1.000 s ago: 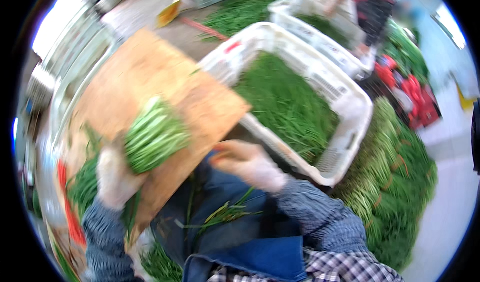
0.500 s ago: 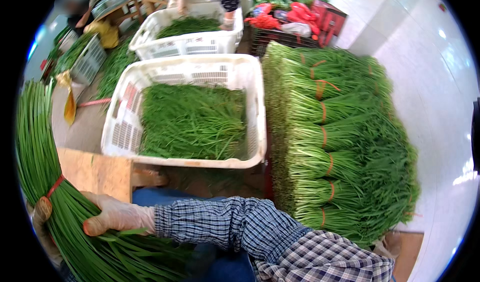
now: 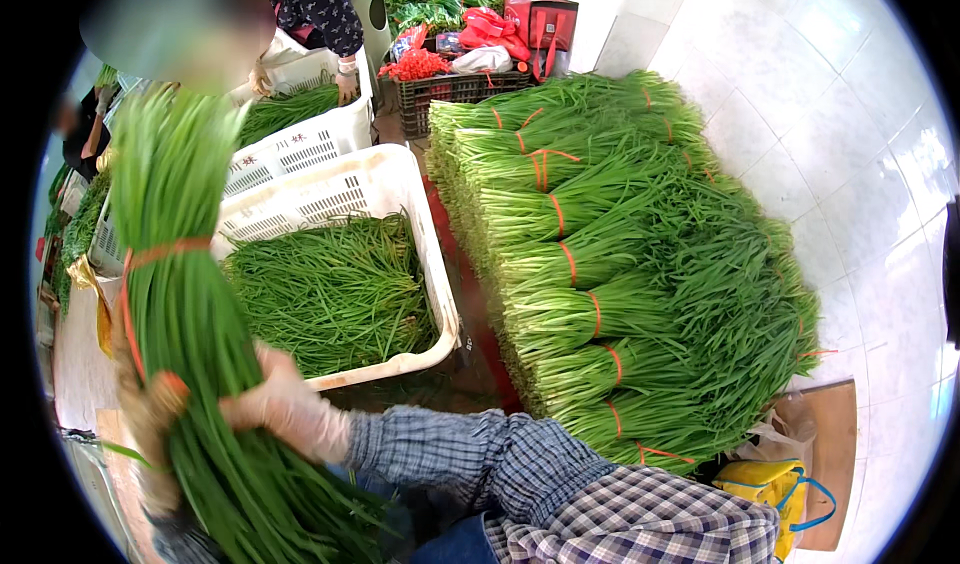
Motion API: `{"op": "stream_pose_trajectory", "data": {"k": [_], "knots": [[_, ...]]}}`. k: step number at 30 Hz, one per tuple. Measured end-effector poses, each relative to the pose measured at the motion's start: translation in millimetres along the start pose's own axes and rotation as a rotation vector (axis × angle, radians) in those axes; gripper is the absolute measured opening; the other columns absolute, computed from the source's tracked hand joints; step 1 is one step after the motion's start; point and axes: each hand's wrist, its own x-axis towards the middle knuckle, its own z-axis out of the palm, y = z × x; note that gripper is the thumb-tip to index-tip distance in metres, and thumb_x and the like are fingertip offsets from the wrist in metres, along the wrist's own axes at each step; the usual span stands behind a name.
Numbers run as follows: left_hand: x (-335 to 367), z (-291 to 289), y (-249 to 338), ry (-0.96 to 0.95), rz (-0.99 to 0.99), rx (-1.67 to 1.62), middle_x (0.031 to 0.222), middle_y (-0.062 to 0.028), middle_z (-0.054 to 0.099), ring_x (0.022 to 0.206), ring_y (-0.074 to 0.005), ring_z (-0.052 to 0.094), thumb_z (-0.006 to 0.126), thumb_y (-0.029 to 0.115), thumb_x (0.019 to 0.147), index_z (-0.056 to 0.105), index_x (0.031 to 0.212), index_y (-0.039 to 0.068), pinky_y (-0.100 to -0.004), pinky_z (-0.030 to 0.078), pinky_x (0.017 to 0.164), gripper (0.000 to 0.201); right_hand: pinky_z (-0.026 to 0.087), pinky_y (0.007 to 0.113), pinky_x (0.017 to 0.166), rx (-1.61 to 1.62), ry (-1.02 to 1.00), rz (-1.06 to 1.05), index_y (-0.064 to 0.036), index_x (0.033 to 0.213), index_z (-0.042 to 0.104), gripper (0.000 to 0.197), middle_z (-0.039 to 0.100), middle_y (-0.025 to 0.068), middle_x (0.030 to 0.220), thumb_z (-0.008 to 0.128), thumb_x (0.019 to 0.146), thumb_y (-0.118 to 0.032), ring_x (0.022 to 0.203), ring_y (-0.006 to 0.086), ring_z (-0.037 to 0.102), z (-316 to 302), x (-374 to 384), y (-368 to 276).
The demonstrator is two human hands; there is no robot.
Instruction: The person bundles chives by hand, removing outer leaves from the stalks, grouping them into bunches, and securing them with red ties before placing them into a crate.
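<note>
In front of me on the left I hold a thick bundle of green Chinese chives (image 3: 185, 314) nearly upright, slightly blurred by motion. An orange-red band (image 3: 172, 251) circles it, and a loose length of band trails down its left side. My right hand (image 3: 290, 409), in a thin clear glove, is closed round the right side of the stalks. Gripping from the left is my gloved left hand (image 3: 150, 414), partly hidden by the bundle. Beyond it, a white plastic crate (image 3: 428, 274) holds loose chives (image 3: 330, 294).
To the right, banded chive bundles (image 3: 600, 264) are stacked high. A black crate (image 3: 450, 94) with red bags stands behind them. Another person (image 3: 310, 14) bends over a second white crate (image 3: 290, 159). A yellow bag (image 3: 765, 494) sits at the lower right by a brown board (image 3: 830, 454).
The chive bundle has been raised and moved from the far left toward the middle, both hands still on it. My view has turned to the right, bringing the yellow bag into sight.
</note>
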Motion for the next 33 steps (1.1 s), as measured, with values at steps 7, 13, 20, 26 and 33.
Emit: {"op": "stream_pose_trajectory", "data": {"k": [7, 13, 20, 26, 33], "knots": [[-51, 62, -29, 0.121, -0.174, 0.381, 0.111, -0.0093, 0.054, 0.101, -0.0196, 0.052, 0.077, 0.005, 0.064, 0.040, 0.125, 0.000, -0.0303, 0.042, 0.088, 0.072, 0.047, 0.023, 0.069, -0.162, 0.043, -0.327, -0.0005, 0.109, 0.051, 0.045, 0.059, 0.0030, 0.093, 0.069, 0.069, -0.007, 0.078, 0.0095, 0.056, -34, 6, -65], [-21, 117, -19, -0.067, 0.094, 0.178, 0.121, -0.0117, 0.049, 0.107, -0.0207, 0.051, 0.060, -0.011, 0.068, 0.028, 0.136, 0.005, -0.0293, 0.041, 0.093, 0.077, 0.048, 0.025, 0.067, -0.170, 0.247, -0.382, -0.0001, 0.113, 0.048, 0.044, 0.058, 0.0038, 0.094, 0.062, 0.072, -0.001, 0.076, 0.0106, 0.057, -68, -29, -80], [-9, 148, -27, -0.363, 0.070, 0.227, 0.123, -0.0128, 0.047, 0.105, -0.0209, 0.049, 0.074, 0.007, 0.066, 0.026, 0.138, 0.010, -0.0325, 0.041, 0.090, 0.087, 0.047, 0.030, 0.068, -0.472, 0.728, -0.866, -0.0016, 0.090, 0.048, 0.021, 0.056, 0.0038, 0.083, 0.054, 0.071, 0.000, 0.072, 0.0141, 0.053, -104, -80, -196], [-3, 91, -71, -0.306, -0.322, 0.392, 0.109, -0.0100, 0.053, 0.092, -0.0156, 0.051, 0.069, 0.010, 0.071, 0.042, 0.129, 0.003, -0.0284, 0.044, 0.080, 0.064, 0.038, 0.036, 0.092, -0.653, 1.014, -1.112, 0.0063, 0.105, 0.052, 0.037, 0.058, 0.0125, 0.103, 0.058, 0.069, 0.000, 0.096, 0.0249, 0.053, -156, -138, -353], [24, 70, -73, -0.301, -0.458, 0.504, 0.093, -0.0066, 0.056, 0.082, -0.0140, 0.053, 0.063, 0.008, 0.076, 0.046, 0.122, -0.005, -0.0253, 0.045, 0.076, 0.051, 0.027, 0.037, 0.104, -0.604, 1.248, -1.027, 0.0054, 0.126, 0.039, 0.072, 0.044, 0.0202, 0.129, 0.074, 0.066, -0.010, 0.123, 0.0279, 0.036, -301, -246, -515]]}}
